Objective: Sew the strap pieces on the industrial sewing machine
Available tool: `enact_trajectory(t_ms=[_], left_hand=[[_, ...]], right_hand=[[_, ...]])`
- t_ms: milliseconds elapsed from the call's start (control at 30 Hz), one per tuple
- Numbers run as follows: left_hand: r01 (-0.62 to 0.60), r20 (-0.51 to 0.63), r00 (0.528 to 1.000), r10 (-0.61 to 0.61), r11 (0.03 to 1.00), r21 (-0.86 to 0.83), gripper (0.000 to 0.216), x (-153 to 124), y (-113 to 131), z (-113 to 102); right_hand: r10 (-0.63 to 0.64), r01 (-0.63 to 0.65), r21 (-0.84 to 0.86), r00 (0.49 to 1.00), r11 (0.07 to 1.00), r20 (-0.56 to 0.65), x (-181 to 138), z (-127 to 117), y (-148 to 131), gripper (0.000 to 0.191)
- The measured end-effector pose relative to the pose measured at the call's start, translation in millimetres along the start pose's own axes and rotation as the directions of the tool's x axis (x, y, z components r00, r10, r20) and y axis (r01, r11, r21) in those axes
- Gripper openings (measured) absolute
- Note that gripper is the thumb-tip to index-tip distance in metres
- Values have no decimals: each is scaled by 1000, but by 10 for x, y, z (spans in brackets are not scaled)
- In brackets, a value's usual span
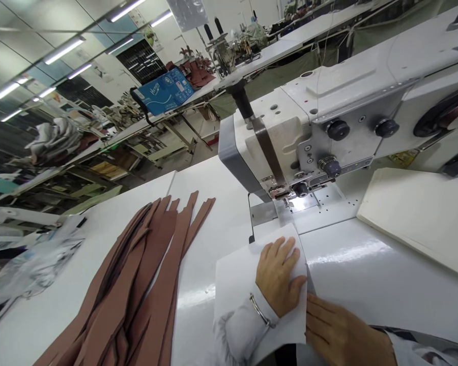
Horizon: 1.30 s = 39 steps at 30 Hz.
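A white sheet (pixel 234 277), paper or card by its look, lies on the white sewing table in front of the sewing machine (pixel 267 137). Flat on top of it rests my left hand (pixel 280 277), fingers stretched forward and thumb out to the right. My right hand (pixel 345 330) is at the sheet's right edge, its fingers extended and close together, with the tips touching that edge. The sheet's far corner points toward the lit needle area (pixel 290 202), a short gap away. What lies beneath the sheet is hidden.
Long brown strips (pixel 137 284) of material are heaped on the table to the left. At the right lies a stack of cream sheets (pixel 423 218). Farther back, a blue box (pixel 166 91) and other sewing machines stand on long tables.
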State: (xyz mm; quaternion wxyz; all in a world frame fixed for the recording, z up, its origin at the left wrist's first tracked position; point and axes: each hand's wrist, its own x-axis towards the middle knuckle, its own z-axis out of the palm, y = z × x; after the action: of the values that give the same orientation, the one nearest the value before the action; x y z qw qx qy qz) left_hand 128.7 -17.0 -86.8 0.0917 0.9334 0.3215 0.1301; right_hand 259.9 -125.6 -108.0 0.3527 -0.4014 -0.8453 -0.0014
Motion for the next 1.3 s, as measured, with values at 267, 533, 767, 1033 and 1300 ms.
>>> enact_trajectory(t_ms=[267, 533, 767, 1033, 1300], left_hand=[[-20, 35, 999, 20, 1000, -7, 45, 40, -119, 42], [-28, 142, 989, 32, 999, -33, 45, 137, -162, -53], [9, 227, 974, 0, 999, -38, 49, 233, -167, -95], [53, 170, 985, -39, 995, -80, 50, 201, -160, -51], [48, 229, 973, -37, 998, -43, 50, 224, -128, -96]], right_hand=[[-11, 11, 12, 998, 1000, -63, 5, 41, 16, 27], [-38, 39, 1, 997, 999, -70, -6, 80, 33, 24], [-13, 12, -6, 1000, 1000, -14, 58, 1, 33, 27], [23, -22, -55, 1000, 998, 12, 112, -60, -2, 27], [-9, 10, -58, 1000, 998, 13, 105, -63, 15, 24]])
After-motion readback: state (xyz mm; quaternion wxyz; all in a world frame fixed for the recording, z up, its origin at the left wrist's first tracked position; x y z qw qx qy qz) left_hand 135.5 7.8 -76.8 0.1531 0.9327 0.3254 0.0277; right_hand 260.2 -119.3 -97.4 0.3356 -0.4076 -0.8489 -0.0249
